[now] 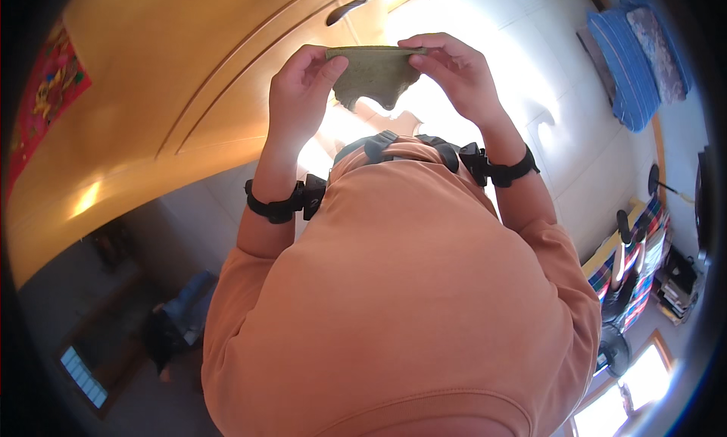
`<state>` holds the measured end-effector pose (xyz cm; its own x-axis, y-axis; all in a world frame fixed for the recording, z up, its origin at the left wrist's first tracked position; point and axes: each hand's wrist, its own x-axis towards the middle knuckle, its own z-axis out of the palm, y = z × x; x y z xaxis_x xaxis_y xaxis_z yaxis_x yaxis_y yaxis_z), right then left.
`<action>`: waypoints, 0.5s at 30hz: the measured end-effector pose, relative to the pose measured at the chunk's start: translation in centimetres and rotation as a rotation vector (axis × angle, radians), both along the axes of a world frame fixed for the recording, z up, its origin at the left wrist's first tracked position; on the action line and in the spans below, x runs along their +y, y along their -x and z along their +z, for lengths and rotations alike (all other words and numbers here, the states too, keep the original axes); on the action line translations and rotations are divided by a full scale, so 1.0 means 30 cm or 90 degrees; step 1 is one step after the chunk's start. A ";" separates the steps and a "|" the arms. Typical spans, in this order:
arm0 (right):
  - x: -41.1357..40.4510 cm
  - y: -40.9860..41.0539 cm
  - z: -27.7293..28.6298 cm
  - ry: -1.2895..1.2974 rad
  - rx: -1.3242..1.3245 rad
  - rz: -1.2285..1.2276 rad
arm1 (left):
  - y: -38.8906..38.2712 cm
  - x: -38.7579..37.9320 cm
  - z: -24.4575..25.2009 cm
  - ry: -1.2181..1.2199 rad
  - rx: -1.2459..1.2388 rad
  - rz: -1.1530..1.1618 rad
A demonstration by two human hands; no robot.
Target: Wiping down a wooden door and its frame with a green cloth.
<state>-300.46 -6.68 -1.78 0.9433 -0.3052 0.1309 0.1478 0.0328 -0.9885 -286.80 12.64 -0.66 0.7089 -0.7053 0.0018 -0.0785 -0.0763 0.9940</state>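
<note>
Both of my hands hold up a piece of olive-green cloth (377, 76) by its straight upper edge, at the top middle of the view. My left hand (301, 93) pinches its left corner between thumb and fingers. At the right corner, my right hand (457, 76) grips it the same way, thumb below the index finger. Between the hands the edge is stretched nearly straight, and the cloth's lower part hangs with an uneven, wavy outline. What kind of cloth it is, I cannot tell. Black bands with small devices are strapped on both wrists.
A wooden door (227, 56) with a metal handle (352, 2) stands at the upper left, close to my left hand. Blue striped bedding (625, 68) lies at the upper right. A person lies on a plaid-covered bed (642, 289) at the right; another person (156, 335) is at the lower left.
</note>
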 end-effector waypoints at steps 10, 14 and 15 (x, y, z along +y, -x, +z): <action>0.106 -0.164 0.012 -0.059 0.039 0.216 | -0.008 0.046 -0.032 0.339 0.273 0.132; 0.235 -0.227 -0.042 -0.118 0.157 0.241 | -0.043 0.213 -0.073 0.201 0.334 0.203; 0.264 -0.244 -0.046 -0.152 0.167 0.203 | -0.044 0.257 -0.077 0.208 0.333 0.216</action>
